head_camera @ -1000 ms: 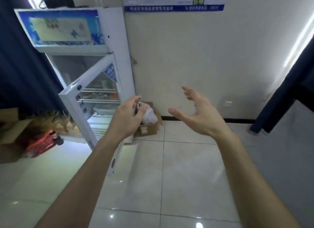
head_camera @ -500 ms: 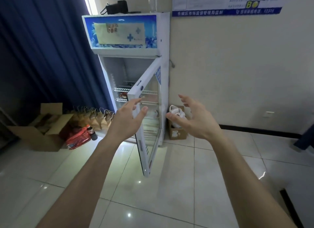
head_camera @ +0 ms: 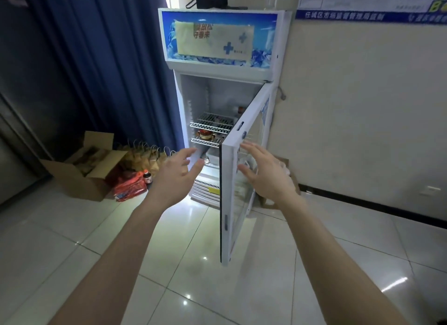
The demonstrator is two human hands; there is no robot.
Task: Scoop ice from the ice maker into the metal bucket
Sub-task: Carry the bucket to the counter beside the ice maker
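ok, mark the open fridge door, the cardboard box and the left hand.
fridge door (head_camera: 227,216): head view, on its white frame edge.
cardboard box (head_camera: 77,179): head view, on its outer side wall.
left hand (head_camera: 176,173): head view, on the back of the hand.

White-framed glass fridge door (head_camera: 227,203) stood open, edge-on, splitting the approach. Left hand (head_camera: 175,179) had a free lane into the cabinet; right hand (head_camera: 266,177) was on the door's outer side. White wire shelves (head_camera: 210,125) crossed mid-cabinet. Lower section possibly cluttered, too blurred to confirm.
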